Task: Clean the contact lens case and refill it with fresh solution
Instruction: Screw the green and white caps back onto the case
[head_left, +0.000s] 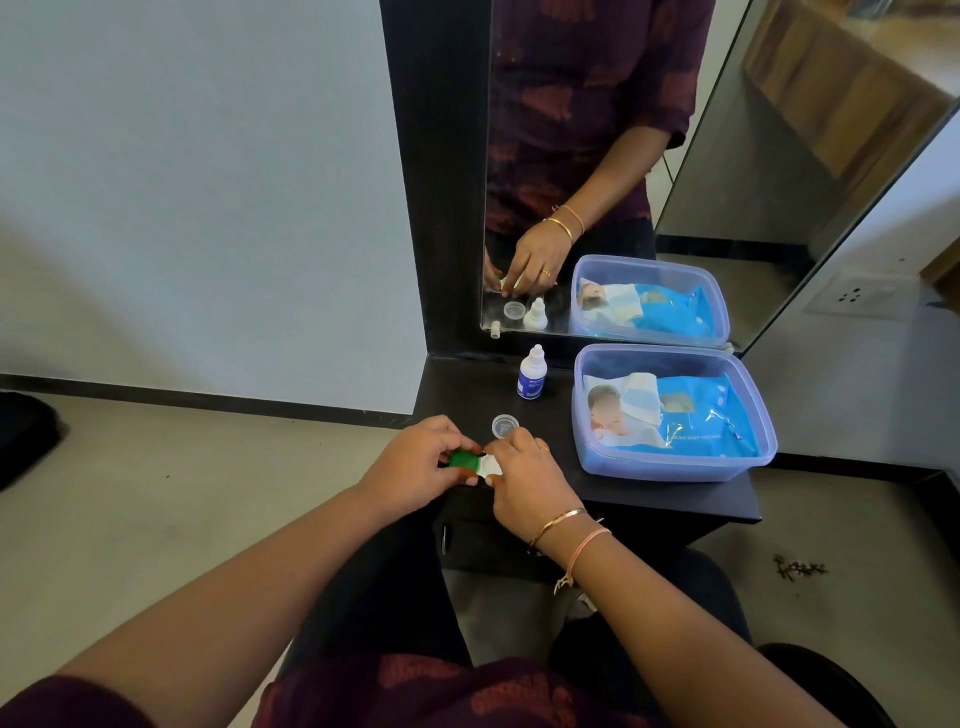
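The contact lens case (470, 462), green cap showing, sits at the dark shelf's (675, 496) front edge, pinched by left hand (415, 465) and right hand (527, 480). Behind it lie a clear loose cap (504, 427) and the solution bottle (532, 375); rightward, a plastic tub (670, 465) holds a blue wipes pack (691, 410).

Both forearms reach up from the lower frame and meet at centre. The left hand (415, 460) and right hand (524, 475) are curled, fingertips pinching together.

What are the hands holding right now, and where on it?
Both hold the contact lens case: the left hand grips its green-capped end, the right hand pinches the white end. The loose clear cap lies unheld.
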